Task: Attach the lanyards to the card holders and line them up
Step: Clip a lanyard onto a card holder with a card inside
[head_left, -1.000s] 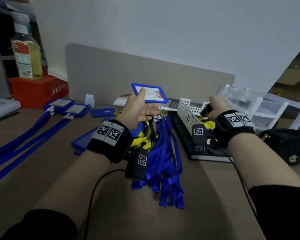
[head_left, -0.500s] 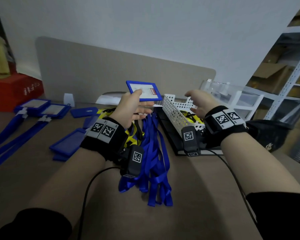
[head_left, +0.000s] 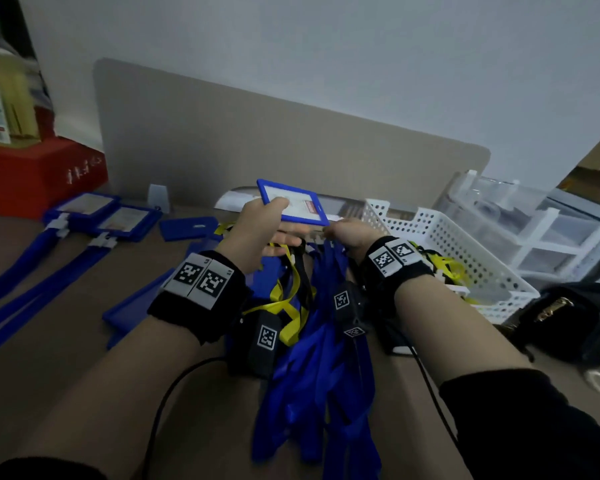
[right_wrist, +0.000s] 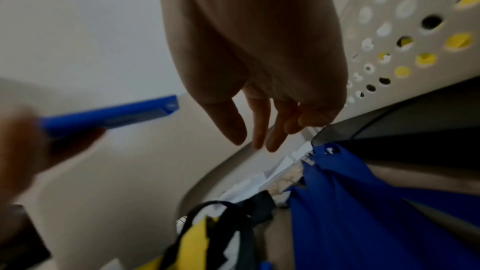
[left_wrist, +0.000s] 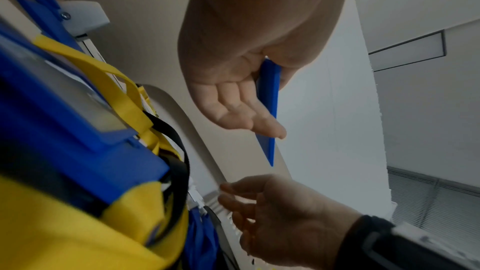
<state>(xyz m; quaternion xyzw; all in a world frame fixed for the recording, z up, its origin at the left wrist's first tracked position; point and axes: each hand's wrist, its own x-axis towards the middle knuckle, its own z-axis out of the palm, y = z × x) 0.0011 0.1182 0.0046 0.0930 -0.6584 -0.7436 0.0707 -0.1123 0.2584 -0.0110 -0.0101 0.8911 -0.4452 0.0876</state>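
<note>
My left hand (head_left: 257,230) holds a blue card holder (head_left: 293,202) up above the table, pinched at its near edge between thumb and fingers; the left wrist view shows it edge-on as a card holder (left_wrist: 270,110). My right hand (head_left: 347,233) hovers just to its right, fingers relaxed and pointing down, holding nothing, over the clip ends of a pile of blue lanyards (head_left: 323,358). Yellow lanyards (head_left: 288,299) lie tangled under my left wrist. Two holders with lanyards attached (head_left: 94,213) lie side by side at the far left. Loose blue holders (head_left: 187,228) lie beside them.
A white perforated basket (head_left: 465,244) with yellow lanyards stands at the right, with a clear drawer organiser (head_left: 551,230) behind it and a black bag (head_left: 568,323) in front. A beige divider panel (head_left: 257,140) closes the back. A red box (head_left: 39,174) sits at far left.
My right hand has left the white basket and moved left to the lanyard pile beside my left hand. The left hand still holds the card holder up.
</note>
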